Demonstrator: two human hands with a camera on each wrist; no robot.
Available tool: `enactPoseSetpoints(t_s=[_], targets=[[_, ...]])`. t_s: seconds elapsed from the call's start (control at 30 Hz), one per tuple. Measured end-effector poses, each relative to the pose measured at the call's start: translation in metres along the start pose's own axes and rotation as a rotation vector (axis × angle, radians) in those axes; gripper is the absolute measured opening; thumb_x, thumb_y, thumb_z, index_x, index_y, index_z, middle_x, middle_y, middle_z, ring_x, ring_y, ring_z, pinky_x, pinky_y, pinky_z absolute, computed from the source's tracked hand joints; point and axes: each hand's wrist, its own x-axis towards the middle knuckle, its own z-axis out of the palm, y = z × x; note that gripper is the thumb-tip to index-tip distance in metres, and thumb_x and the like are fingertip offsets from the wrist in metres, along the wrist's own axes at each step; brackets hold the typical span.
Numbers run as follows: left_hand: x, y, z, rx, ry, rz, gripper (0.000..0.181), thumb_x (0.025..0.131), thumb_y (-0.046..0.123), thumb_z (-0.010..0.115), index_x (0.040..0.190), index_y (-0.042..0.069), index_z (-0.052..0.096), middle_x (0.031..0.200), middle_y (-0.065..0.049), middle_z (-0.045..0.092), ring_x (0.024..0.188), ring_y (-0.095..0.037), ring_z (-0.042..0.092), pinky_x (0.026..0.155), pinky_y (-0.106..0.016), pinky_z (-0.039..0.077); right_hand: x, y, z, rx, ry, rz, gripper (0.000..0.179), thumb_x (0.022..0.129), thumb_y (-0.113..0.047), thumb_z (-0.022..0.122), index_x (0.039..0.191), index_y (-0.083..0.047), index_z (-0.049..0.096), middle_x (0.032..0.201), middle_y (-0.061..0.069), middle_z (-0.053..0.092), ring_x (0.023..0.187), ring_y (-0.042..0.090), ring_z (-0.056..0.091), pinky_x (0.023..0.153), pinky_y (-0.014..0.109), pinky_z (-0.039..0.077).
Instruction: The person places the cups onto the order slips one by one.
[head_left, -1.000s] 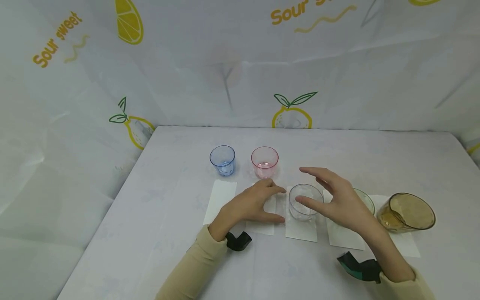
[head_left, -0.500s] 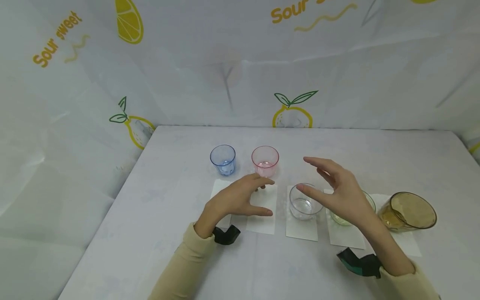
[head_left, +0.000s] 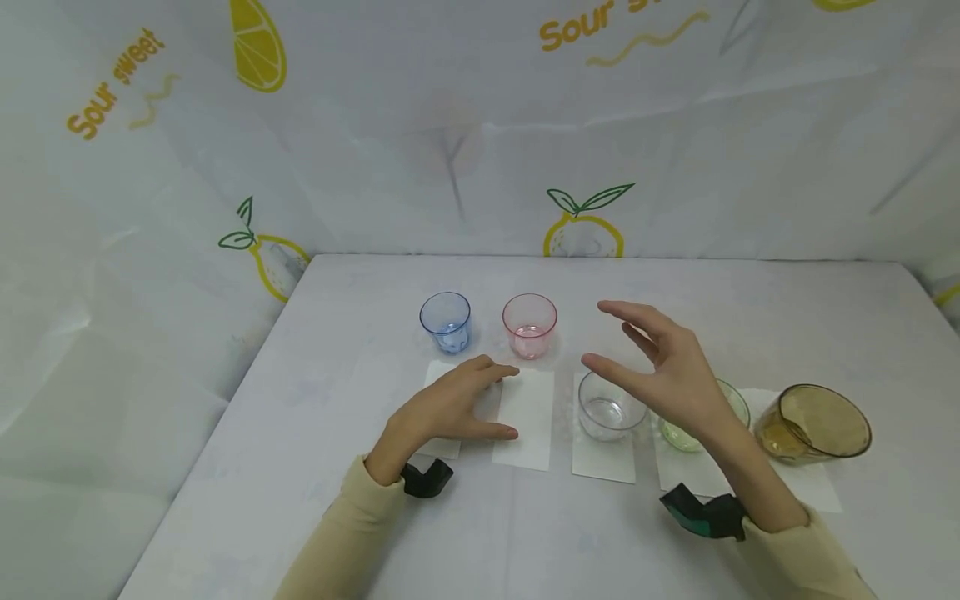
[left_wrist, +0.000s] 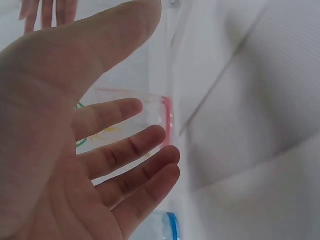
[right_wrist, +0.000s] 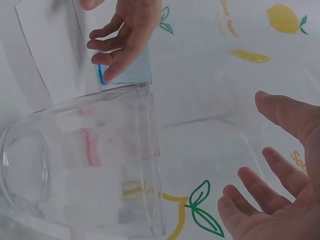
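White cloth (head_left: 390,125) printed with lemons (head_left: 258,50) hangs behind the white table (head_left: 300,467) on my head feed. Clear glass (head_left: 611,421) stands upright on the middle paper strip (head_left: 603,462) of a row, mouth up, long axis vertical. My right wrist feed shows it sideways: rim to the right, base to the left.

Right hand (head_left: 667,371): holding nothing, thumb and fingers spread, in the air beside the clear glass; I see a gap between them on the wrist feed. Left hand (head_left: 446,404): also empty, thumb and fingers apart, over the two leftmost strips (head_left: 525,429), whose long axes run toward the far table edge.

Green glass (head_left: 684,437) and amber glass (head_left: 813,425) sit right of the clear one, on strips too. Amber appears to lean outward; I can't tell real tilt from lens effect. Pink glass (head_left: 530,325) and blue glass (head_left: 446,323) stand mouth up behind the left strips.

Occlusion: right hand covers part of green's rim and side; left hand hides much of the far-left strip. Left wrist feed is soft: pink sits partly behind the fingers, blue is cut by the bottom edge.
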Motion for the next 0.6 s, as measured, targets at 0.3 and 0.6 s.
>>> enactPoseSetpoints(t_s=[0.3, 0.6], targets=[[-0.007, -0.011, 0.005, -0.020, 0.018, 0.000, 0.075, 0.083, 0.045, 0.082, 0.145, 0.013, 0.055, 0.126, -0.005, 0.061, 0.113, -0.018, 0.058, 0.099, -0.038, 0.050, 0.017, -0.008, 0.009, 0.045, 0.029, -0.019, 0.057, 0.086, -0.007, 0.082, 0.139, -0.010, 0.061, 0.136, -0.011, 0.058, 0.132, -0.002, 0.049, 0.112, 0.012, 0.038], [-0.007, -0.015, 0.008, -0.006, 0.040, -0.012, 0.073, 0.082, 0.045, 0.083, 0.142, 0.014, 0.057, 0.121, -0.004, 0.062, 0.110, -0.018, 0.058, 0.096, -0.038, 0.051, 0.042, -0.009, 0.027, 0.073, 0.007, 0.029, 0.063, 0.086, -0.014, 0.082, 0.144, -0.011, 0.057, 0.150, 0.004, 0.054, 0.145, 0.018, 0.044, 0.122, 0.034, 0.035]])
